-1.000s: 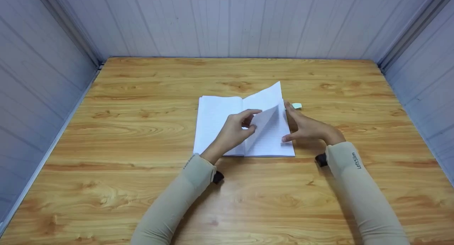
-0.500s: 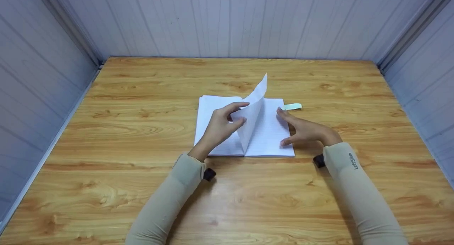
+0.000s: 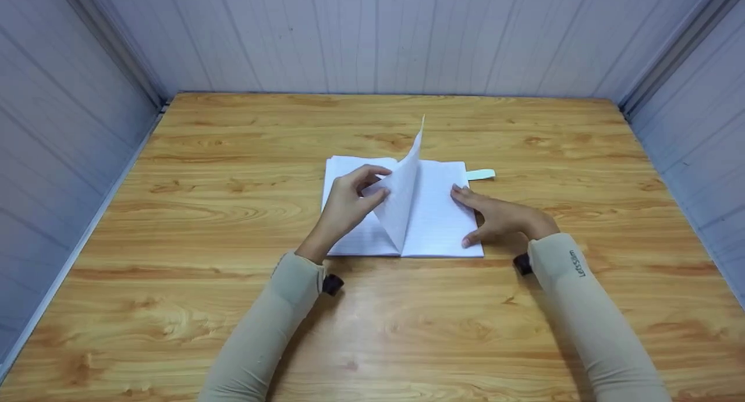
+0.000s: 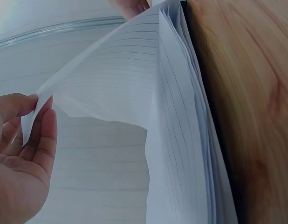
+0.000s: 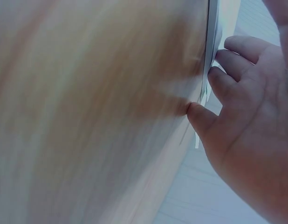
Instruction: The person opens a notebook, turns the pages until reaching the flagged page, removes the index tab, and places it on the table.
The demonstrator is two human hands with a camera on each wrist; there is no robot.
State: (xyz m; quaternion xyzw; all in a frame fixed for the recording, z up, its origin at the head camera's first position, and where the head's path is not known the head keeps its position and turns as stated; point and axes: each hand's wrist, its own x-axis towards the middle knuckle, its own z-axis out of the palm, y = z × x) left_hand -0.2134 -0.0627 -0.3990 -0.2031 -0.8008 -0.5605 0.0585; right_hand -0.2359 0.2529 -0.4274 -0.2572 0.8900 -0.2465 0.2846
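An open notebook (image 3: 436, 219) with lined white pages lies in the middle of the wooden table (image 3: 233, 309). My left hand (image 3: 352, 201) pinches the edge of one page (image 3: 401, 201) and holds it upright over the spine; the left wrist view shows that page (image 4: 111, 84) curved between thumb and fingers (image 4: 41, 126). Flat on the right-hand page near its outer edge rests my right hand (image 3: 495, 216), fingers straight. In the right wrist view its fingers (image 5: 237, 70) touch the notebook's edge (image 5: 210, 56).
A small pale green tab (image 3: 481, 174) lies on the table just past the notebook's far right corner. Grey panelled walls (image 3: 372, 35) close the table in at the back and both sides.
My left hand has carried the lifted page from the right side up to vertical and moved leftward. My right hand slid a little toward me and settled flat on the right page.
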